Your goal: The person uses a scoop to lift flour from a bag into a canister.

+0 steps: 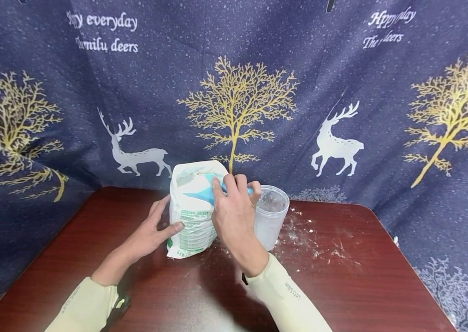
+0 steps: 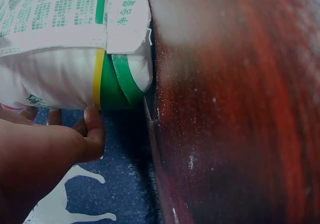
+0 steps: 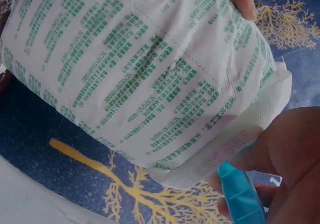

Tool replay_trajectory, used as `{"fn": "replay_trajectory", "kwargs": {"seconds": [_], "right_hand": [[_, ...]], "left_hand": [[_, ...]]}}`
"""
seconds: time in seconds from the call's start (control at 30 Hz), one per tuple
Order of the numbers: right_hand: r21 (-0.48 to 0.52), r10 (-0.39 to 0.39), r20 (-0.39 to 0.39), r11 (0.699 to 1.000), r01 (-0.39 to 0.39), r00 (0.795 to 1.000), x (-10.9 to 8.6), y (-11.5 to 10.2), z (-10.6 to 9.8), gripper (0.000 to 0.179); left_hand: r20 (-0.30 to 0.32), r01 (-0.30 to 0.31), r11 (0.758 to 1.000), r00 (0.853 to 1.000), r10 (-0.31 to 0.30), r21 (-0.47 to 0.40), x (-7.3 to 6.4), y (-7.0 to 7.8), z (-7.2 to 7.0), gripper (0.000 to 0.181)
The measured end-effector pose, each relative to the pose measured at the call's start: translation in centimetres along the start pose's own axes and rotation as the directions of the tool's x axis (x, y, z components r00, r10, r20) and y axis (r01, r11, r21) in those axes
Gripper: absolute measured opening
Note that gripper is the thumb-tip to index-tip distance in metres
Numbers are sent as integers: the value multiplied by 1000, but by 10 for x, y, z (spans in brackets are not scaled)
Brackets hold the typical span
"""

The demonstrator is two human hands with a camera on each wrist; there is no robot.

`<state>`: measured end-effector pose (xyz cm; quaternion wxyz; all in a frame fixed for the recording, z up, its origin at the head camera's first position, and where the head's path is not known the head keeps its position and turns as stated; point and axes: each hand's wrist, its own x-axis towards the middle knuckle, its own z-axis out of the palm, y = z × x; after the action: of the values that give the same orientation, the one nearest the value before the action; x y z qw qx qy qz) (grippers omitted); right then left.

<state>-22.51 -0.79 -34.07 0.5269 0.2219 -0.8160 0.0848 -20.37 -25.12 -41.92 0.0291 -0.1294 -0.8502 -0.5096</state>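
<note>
A white flour bag (image 1: 194, 226) with green print stands upright on the table, its top gaping and white inside. My left hand (image 1: 151, 230) rests spread against the bag's left side, thumb at the front edge. The fingertips (image 2: 92, 115) touch the bag's side in the left wrist view. My right hand (image 1: 235, 212) grips the handle of a blue scoop (image 1: 202, 192) at the bag's mouth. In the right wrist view my fingers wrap the blue handle (image 3: 240, 191) beside the folded rim. Part of the scoop is hidden by the hand and bag.
Just right of the bag stands a clear round jar (image 1: 270, 226), open at the top and clouded with white powder. Spilled powder (image 1: 310, 230) dots the reddish-brown table (image 1: 366, 276) right of it. A dark blue cloth (image 1: 258, 37) with deer and trees hangs behind.
</note>
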Motion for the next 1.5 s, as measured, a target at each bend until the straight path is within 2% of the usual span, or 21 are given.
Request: {"fn": "replay_trajectory", "kwargs": {"seconds": [0.43,0.7,0.87,1.1,1.5], "right_hand": [[69,36,36,997,-38,999,2,2,-6,35],[152,22,-3,988,-21,1000,4,10,-4,31],[196,14,-6,980,-13,1000,8,15,-6,32],[209,23,40,977,-31,999,8,18,-9,39],[246,49,29,968,-54,998,12,22,-13,34]], "left_hand": [[-2,-16,1000,1000,16,13,0,-3,0,93],[7,0,1000,1000,0,2,3,-6,1,93],[2,-16,1000,1000,16,-9,1,-5,0,92],[4,-16,1000,1000,17,-21,0,-3,-1,91],[18,-12,1000,1000,12,-22,0,-2,-1,90]]}}
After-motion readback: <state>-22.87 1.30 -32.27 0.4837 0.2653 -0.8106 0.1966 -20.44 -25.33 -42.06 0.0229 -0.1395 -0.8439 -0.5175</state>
